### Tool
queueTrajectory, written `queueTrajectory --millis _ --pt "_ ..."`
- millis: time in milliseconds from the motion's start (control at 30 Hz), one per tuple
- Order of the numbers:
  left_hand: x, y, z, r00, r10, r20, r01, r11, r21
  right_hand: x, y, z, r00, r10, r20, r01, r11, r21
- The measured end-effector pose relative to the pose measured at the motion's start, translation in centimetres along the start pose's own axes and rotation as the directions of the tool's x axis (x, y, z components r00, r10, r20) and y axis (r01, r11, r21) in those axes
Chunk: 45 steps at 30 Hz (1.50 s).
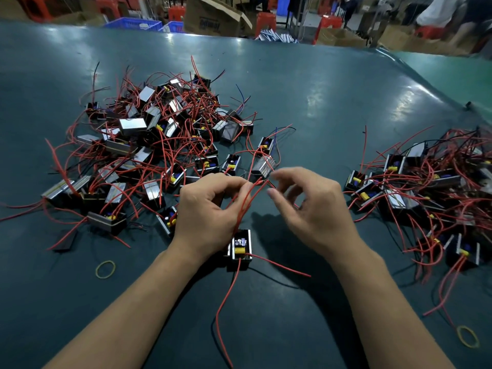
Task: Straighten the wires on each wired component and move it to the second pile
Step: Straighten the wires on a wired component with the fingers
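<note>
A small black wired component [240,247] with a yellow part and metal sides sits in front of me on the dark green table [319,102]. My left hand [210,211] holds it, its fingers pinching two red wires [246,201] that rise from the component. My right hand [308,206] hovers just right of those wires, thumb and forefinger curled near their tips; whether they touch is unclear. Two more red wires trail from the component toward me. A large tangled pile [159,139] lies at the left, a second pile [431,187] at the right.
Two yellow rubber bands lie on the table, one [105,269] near my left forearm, one [467,336] at the lower right. A flat black piece [65,239] lies by the left pile. Cardboard boxes, blue crates and red stools stand beyond the table's far edge.
</note>
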<state>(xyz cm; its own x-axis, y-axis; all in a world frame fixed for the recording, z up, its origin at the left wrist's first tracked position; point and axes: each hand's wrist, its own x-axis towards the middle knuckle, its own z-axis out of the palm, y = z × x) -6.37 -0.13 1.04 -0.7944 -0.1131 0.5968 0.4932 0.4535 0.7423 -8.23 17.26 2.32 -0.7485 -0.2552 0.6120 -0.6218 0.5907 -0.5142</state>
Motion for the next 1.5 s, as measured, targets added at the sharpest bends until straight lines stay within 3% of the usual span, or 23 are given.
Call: queueTrajectory --millis 200,500,700,800,833,867,933,967,1000,1033,1067,1167,1300,1367,1433,1500 --pt "-0.1 -0.3 0.0 0.999 0.021 0.038 -0.02 0.999 -0.029 0.3 1.5 0.0 0.987 -0.157 -0.02 0.155 0.984 -0.091" --pt "-0.1 -0.4 -0.2 0.996 0.063 0.067 -0.059 0.997 -0.054 0.6 1.7 0.0 0.986 -0.157 0.064 0.159 0.987 -0.027" --pt "0.0 0.1 -0.4 0.993 0.085 0.076 -0.077 0.992 -0.097 0.2 0.2 -0.2 0.986 -0.065 0.154 0.037 0.983 0.179" --pt "0.0 0.2 -0.3 0.992 0.103 0.077 -0.096 0.991 -0.09 0.1 -0.7 -0.2 0.975 0.111 0.191 -0.174 0.919 0.354" --pt "0.0 0.3 -0.3 0.991 0.117 0.07 -0.111 0.99 -0.081 0.2 -1.1 -0.2 0.951 0.208 0.227 -0.293 0.841 0.456" --pt "0.1 0.3 -0.2 0.989 0.136 0.062 -0.132 0.989 -0.069 0.4 -1.3 -0.2 0.897 0.317 0.309 -0.442 0.692 0.571" --pt "0.1 0.2 -0.2 0.978 0.203 0.043 -0.202 0.979 -0.013 0.8 -1.9 -0.1 0.696 0.398 0.598 -0.694 0.159 0.702" --pt "0.0 0.3 -0.1 0.97 0.238 0.042 -0.239 0.971 0.022 1.0 -2.1 0.1 0.617 0.367 0.696 -0.729 -0.066 0.681" --pt "0.0 0.3 0.0 0.966 0.254 0.051 -0.256 0.966 0.039 1.0 -2.0 0.3 0.578 0.342 0.741 -0.73 -0.189 0.657" --pt "-0.1 0.3 0.1 0.968 0.244 0.064 -0.246 0.969 0.028 1.1 -2.0 0.4 0.563 0.338 0.754 -0.73 -0.224 0.645" --pt "-0.1 0.4 0.1 0.974 0.214 0.073 -0.215 0.977 -0.002 1.1 -1.8 0.4 0.563 0.363 0.742 -0.737 -0.186 0.65" --pt "0.3 0.2 -0.3 0.996 0.086 -0.002 -0.086 0.992 -0.091 1.2 -1.3 -0.3 0.575 0.506 0.643 -0.769 0.065 0.636" --pt "1.0 -1.0 -1.5 0.985 -0.104 -0.137 0.09 0.99 -0.109 0.7 -0.3 -0.9 0.651 0.662 0.371 -0.745 0.463 0.481" --pt "0.8 -1.3 -1.5 0.988 -0.096 -0.124 0.091 0.995 -0.038 0.5 0.1 -0.8 0.687 0.678 0.261 -0.706 0.536 0.464" --pt "0.7 -1.3 -1.3 0.992 -0.042 -0.12 0.048 0.998 0.05 0.2 0.7 -1.1 0.763 0.629 0.149 -0.631 0.674 0.384" --pt "0.7 -1.5 -1.4 0.99 -0.01 -0.137 0.026 0.993 0.112 0.1 0.9 -1.7 0.797 0.547 0.258 -0.604 0.721 0.339"
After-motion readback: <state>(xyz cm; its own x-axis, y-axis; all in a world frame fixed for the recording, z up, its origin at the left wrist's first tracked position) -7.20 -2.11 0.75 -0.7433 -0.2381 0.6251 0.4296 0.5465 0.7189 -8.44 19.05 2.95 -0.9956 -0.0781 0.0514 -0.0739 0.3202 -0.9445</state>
